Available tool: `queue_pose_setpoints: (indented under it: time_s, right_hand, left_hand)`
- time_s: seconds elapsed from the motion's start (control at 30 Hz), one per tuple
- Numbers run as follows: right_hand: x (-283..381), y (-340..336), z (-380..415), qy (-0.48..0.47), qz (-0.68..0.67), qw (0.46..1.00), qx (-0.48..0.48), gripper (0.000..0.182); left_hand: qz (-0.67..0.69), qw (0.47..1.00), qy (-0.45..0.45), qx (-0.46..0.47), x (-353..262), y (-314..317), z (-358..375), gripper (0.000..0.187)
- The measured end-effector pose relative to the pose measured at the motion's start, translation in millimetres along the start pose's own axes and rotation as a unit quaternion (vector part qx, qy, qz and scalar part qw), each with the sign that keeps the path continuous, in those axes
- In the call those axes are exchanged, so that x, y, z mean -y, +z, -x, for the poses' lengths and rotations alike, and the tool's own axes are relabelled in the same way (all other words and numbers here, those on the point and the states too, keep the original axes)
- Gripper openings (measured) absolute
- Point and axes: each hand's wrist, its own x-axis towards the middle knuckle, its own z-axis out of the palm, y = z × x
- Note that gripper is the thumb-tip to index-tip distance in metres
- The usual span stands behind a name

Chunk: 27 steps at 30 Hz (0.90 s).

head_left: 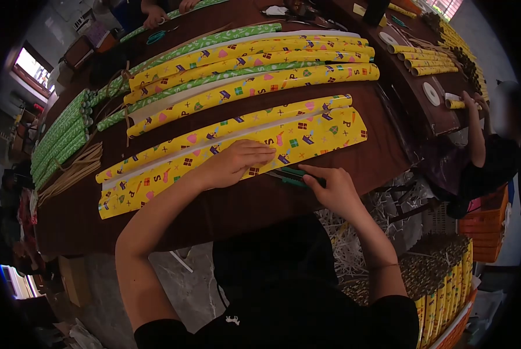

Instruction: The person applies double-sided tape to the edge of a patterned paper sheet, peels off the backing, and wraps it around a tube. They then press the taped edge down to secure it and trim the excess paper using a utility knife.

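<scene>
One long sheet of yellow patterned wrapping paper (237,152) lies flat along the near edge of the dark brown table (214,209). Left hand (237,163) rests palm-down on the sheet, fingers together and flat, gripping nothing. Right hand (330,189) is closed on a green-handled tool (292,176) just beside the sheet (its type cannot be told). Beyond lie yellow and green rolled paper tubes (249,64). A seated co-worker (481,157) works at the far right.

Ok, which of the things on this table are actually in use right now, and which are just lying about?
In use:
left hand, pressing flat on the yellow wrapping sheet
right hand, on the green-handled tool at the table edge

Lying about:
yellow rolls
green rolls
bundle of sticks
tape rolls
</scene>
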Motion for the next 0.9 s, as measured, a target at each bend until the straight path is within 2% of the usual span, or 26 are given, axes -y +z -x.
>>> queue_pose_setpoints:
  time_s: [0.4,0.57,0.83,0.9]
  right_hand:
    - [1,7,4,-0.038,0.019,0.999,-0.015,0.024]
    - [4,13,1,-0.031,-0.015,0.999,-0.015,0.024]
    - [8,15,3,-0.009,-0.027,1.0,0.006,0.025]
    - [3,22,1,-0.041,-0.028,0.999,-0.02,0.025]
  left_hand:
    - [0.063,0.998,-0.005,-0.02,-1,-2,-3,0.04]
    - [0.142,0.989,-0.049,-0.011,4,-3,-2,0.036]
    - [0.114,0.993,-0.016,-0.026,6,-1,-2,0.035]
    - [0.118,0.992,-0.018,-0.025,7,-2,-1,0.035]
